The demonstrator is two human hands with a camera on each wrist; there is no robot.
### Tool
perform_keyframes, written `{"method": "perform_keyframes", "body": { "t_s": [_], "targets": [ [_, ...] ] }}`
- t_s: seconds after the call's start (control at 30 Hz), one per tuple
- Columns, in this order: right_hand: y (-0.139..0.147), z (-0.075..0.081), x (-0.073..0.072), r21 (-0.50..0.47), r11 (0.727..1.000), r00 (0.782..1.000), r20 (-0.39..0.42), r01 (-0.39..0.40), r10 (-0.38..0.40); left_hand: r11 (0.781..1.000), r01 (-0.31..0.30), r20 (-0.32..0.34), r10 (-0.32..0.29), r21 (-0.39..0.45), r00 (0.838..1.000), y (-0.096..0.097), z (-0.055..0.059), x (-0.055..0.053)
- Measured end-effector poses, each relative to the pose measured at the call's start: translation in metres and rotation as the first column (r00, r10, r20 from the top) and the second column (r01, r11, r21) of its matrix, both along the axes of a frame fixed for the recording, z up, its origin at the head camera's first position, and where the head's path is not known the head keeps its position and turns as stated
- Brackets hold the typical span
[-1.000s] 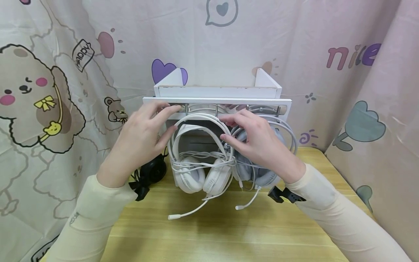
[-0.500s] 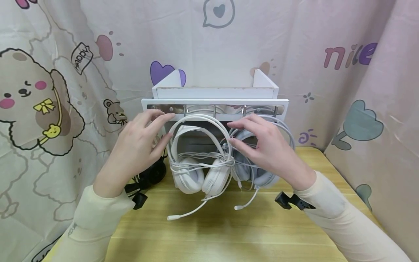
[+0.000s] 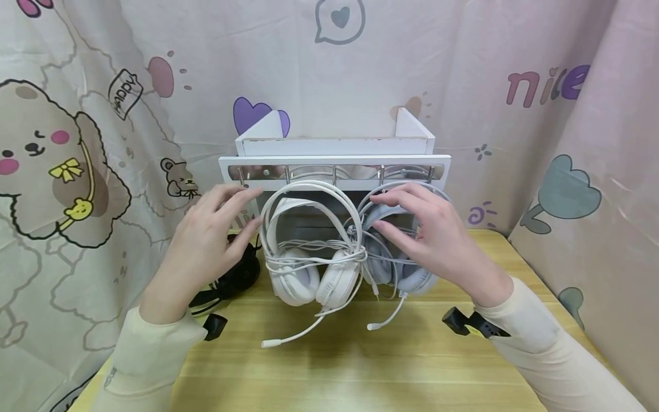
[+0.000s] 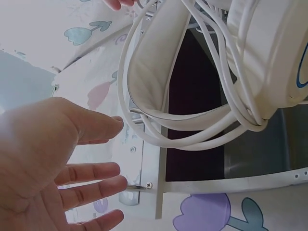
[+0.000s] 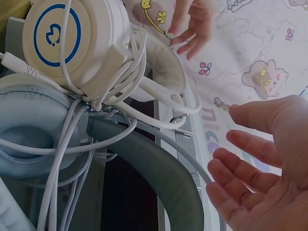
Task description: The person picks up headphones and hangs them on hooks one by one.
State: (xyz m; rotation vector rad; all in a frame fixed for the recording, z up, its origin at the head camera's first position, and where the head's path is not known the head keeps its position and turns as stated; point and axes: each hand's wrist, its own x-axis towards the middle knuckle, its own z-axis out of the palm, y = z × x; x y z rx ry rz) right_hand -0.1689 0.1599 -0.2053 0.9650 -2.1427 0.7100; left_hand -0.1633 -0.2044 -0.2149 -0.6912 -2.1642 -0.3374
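Note:
A white headset point(image 3: 340, 280), its cable wound round it, hangs by its headband from a metal hook strip point(image 3: 355, 172) on a white rack point(image 3: 226, 167). To its right hangs a grey-blue headset point(image 3: 418, 280), partly behind my right hand. My left hand point(image 3: 206, 240) is held left of the white headband, thumb and fingers apart. In the left wrist view that hand point(image 4: 57, 154) holds nothing and shows a gap to the headband. My right hand point(image 3: 437, 234) hovers before the grey-blue headset. Its fingers point(image 5: 248, 168) are loosely spread and grip nothing in the right wrist view.
A black headset point(image 3: 242, 272) is at the rack's left, partly hidden by my left hand. Microphone booms from the white and grey-blue headsets reach out over the wooden table point(image 3: 329, 372). A printed curtain point(image 3: 329, 74) encloses the back and sides.
Both hands have drawn away from the white headset's headband, the left hand leftward and down, the right hand rightward. The white headset stays hanging on its hook.

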Motion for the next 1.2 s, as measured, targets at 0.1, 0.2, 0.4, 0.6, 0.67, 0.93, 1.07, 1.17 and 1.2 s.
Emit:
{"method": "perform_keyframes", "body": {
  "t_s": [0.1,0.2,0.4,0.6,0.67,0.93,1.07,1.17,1.2],
  "targets": [
    [0.003,-0.002,0.001,-0.01,1.0,1.0,0.006,-0.005,0.005,1.0,-0.01,0.019,0.009,0.021,1.0,-0.002,-0.003,0.002],
    [0.007,-0.003,0.002,-0.02,1.0,1.0,0.01,-0.007,0.007,0.999,-0.018,0.032,0.017,0.034,0.999,-0.005,-0.007,0.002],
    [0.014,-0.005,0.003,-0.042,0.999,1.0,0.004,-0.001,0.001,0.998,-0.033,0.047,0.031,0.055,0.998,-0.01,-0.016,0.003],
    [0.021,-0.007,0.005,-0.065,0.998,1.0,-0.009,0.021,-0.021,0.995,-0.048,0.063,0.043,0.085,0.997,-0.016,-0.024,0.004],
    [0.024,-0.008,0.006,-0.071,0.997,0.999,-0.008,0.032,-0.033,0.995,-0.05,0.065,0.045,0.09,0.997,-0.018,-0.027,0.004],
    [0.036,-0.007,0.008,-0.083,0.994,0.997,-0.025,0.073,-0.075,0.992,-0.09,0.112,0.079,0.092,0.991,-0.024,-0.034,0.004],
    [0.041,-0.006,0.009,-0.08,0.993,0.996,-0.027,0.083,-0.085,0.991,-0.11,0.14,0.098,0.082,0.985,-0.028,-0.039,0.005],
    [0.044,-0.005,0.01,-0.087,0.992,0.995,-0.025,0.09,-0.093,0.989,-0.123,0.161,0.109,0.077,0.981,-0.032,-0.043,0.005],
    [0.045,-0.004,0.01,-0.091,0.992,0.995,-0.023,0.091,-0.094,0.989,-0.126,0.166,0.112,0.076,0.98,-0.033,-0.044,0.005]
  ]
}}
